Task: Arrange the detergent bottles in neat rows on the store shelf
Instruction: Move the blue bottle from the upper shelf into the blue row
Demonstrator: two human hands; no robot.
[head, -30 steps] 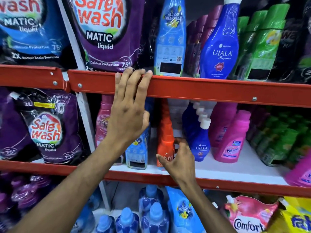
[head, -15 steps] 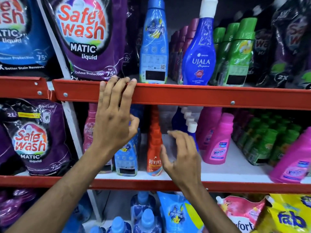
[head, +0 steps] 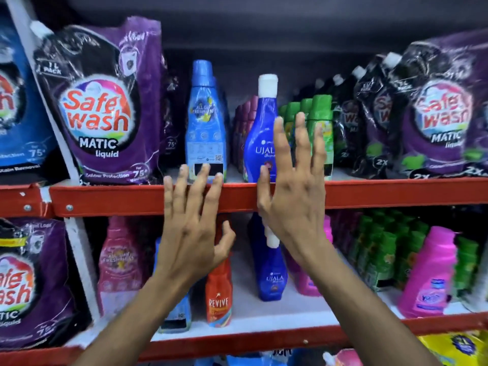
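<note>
The red shelf rail (head: 369, 192) fronts the detergent bottles, and just above it the tall blue bottle (head: 260, 143) stands alone at the edge. The right hand (head: 291, 191), fingers spread and empty, rises in front of it; a clumsy brush could tip it into the green bottles (head: 320, 120). The left hand (head: 191, 233) rests open on the rail, holding nothing.

Both bare forearms rise from the bottom edge, angling up and inward. The left hand (head: 190, 231) is seen from the back, its four fingers (head: 182, 186) spread and extended upward, thumb crooked out to the side. The right hand (head: 293, 196) sits higher, palm facing away, fingers splayed wide and straight, thumb upright alongside. Neither hand holds anything.
</note>
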